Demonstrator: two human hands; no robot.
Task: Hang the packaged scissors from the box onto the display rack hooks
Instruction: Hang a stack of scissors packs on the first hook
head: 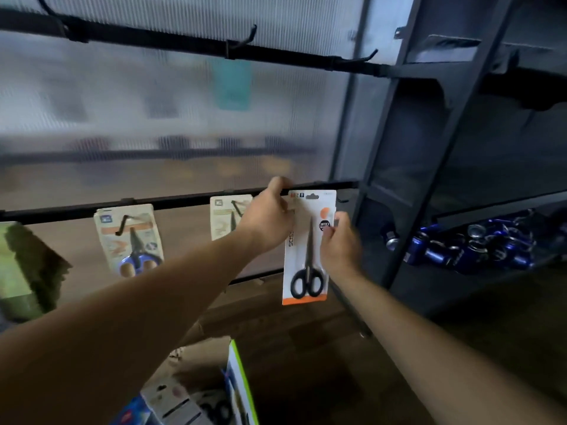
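Right under the camera, the box (196,378) sits open on the floor (306,357), with more packaged goods inside, too blurred to read. Both bare arms reach up and away from it.

The right hand (339,243) pinches the right edge of the pack (303,237), thumb on the front. The left hand (270,219) is curled round the pack's top left corner, knuckles up against the lower rail (184,201); blur hides its fingertips.

So the pack is up between the two hands, upright and facing the camera. Its black-handled scissors (306,271) point up, and an orange strip runs along the bottom. Its hang hole sits level with the lower rail, near that rail's right end. Whether a hook is through it, I cannot tell.

Just left of the left hand, and partly behind it, a beige pack (228,219) hangs from a hook on the same rail. Further left a blue-handled pack (129,240) hangs from another hook, tilted a little. At the far left edge there is a green pack (18,271), badly blurred.

Off to the right, a dark shelf (497,201) carries a heap of shiny blue items (475,243). Higher and further back, the upper rail (184,41) shows two hooks (245,38) sticking out. Behind it all stands a ribbed translucent panel (122,102).
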